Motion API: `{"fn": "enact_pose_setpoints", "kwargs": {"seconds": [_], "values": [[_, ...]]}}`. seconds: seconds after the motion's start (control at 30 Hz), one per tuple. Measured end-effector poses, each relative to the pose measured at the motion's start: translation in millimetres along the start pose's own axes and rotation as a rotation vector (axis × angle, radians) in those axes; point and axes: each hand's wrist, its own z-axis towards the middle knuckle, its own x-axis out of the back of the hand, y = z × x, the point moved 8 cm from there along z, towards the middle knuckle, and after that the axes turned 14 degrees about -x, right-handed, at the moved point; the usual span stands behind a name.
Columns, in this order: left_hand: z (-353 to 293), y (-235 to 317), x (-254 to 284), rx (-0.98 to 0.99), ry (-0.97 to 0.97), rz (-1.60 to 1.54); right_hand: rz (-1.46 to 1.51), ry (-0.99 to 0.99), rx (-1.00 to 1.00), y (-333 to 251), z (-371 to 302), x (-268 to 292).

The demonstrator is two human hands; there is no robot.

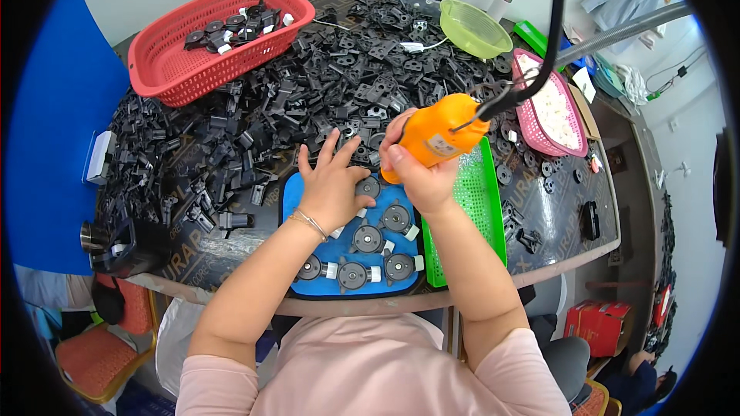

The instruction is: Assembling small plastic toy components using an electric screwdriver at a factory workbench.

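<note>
My right hand (422, 169) is wrapped round an orange electric screwdriver (441, 129), whose black cord runs up and away. Its tip points down and left, over the far part of a blue mat (297, 192); the bit itself is hidden. My left hand (333, 182) lies at the mat's far left. Its thumb and index finger are on either side of a round black part (370, 186), while the other fingers spread outward. Several similar round parts with white connectors, such as this round part (367, 239), rest on the mat nearer to me.
A heap of black plastic pieces (347, 62) covers the far table. Beyond it stand a red basket (177, 69) and a yellow-green basket (474, 28). A green perforated tray (470, 216) adjoins the mat. A pink basket (551, 108) holds small white pieces.
</note>
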Motion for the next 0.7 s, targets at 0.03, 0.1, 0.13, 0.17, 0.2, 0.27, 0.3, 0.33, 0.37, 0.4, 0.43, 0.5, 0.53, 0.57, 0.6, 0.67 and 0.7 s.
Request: {"fn": "enact_pose_setpoints", "kwargs": {"seconds": [0.03, 0.1, 0.13, 0.17, 0.2, 0.27, 0.3, 0.33, 0.37, 0.4, 0.43, 0.5, 0.53, 0.57, 0.6, 0.67, 0.7], "values": [[-1, -1, 0, -0.001, 0.012, -0.001, -0.042, -0.024, -0.018, 1, 0, -4], [0, -1, -1, -0.003, 0.011, -0.002, -0.046, -0.040, -0.031, 2, 0, -6], [0, -1, -1, -0.002, 0.009, -0.003, -0.048, -0.056, -0.045, 3, 0, -7], [0, -1, -1, -0.005, 0.011, -0.002, -0.041, -0.059, -0.044, 4, 0, -5], [0, -1, -1, 0.003, -0.001, -0.003, -0.042, -0.058, -0.041, 4, 1, -4], [1, 1, -1, 0.006, -0.012, -0.004, 0.045, -0.086, -0.050, 3, 3, -1], [1, 2, -1, 0.006, -0.018, -0.003, -0.009, -0.083, -0.038, 0, 5, 1], [1, 3, -1, 0.005, -0.024, -0.003, -0.010, -0.079, -0.034, -5, 4, 5], [0, 3, 0, 0.004, -0.025, -0.001, 0.039, -0.054, -0.020, -14, 3, 9], [0, 3, 1, -0.003, -0.021, 0.004, 0.079, -0.024, -0.003, -26, 2, 15], [1, 4, 2, -0.010, -0.018, 0.009, 0.118, -0.028, 0.116, -47, 1, 21], [1, 7, 2, -0.022, -0.012, 0.025, 0.151, 0.004, 0.171, -76, -9, 40], [1, 8, 2, -0.028, -0.005, 0.044, 0.144, 0.027, 0.178, -84, -16, 48], [1, 11, 3, -0.055, 0.024, 0.055, 0.138, 0.036, 0.183, -85, -24, 56], [2, 15, 5, -0.059, 0.022, 0.053, 0.064, 0.076, 0.134, -76, -31, 65], [1, 20, 2, -0.027, -0.059, -0.018, -0.013, 0.122, 0.083, -61, -44, 78], [1, 23, 0, -0.080, -0.019, -0.002, -0.034, 0.154, 0.087, -57, -49, 83]]}}
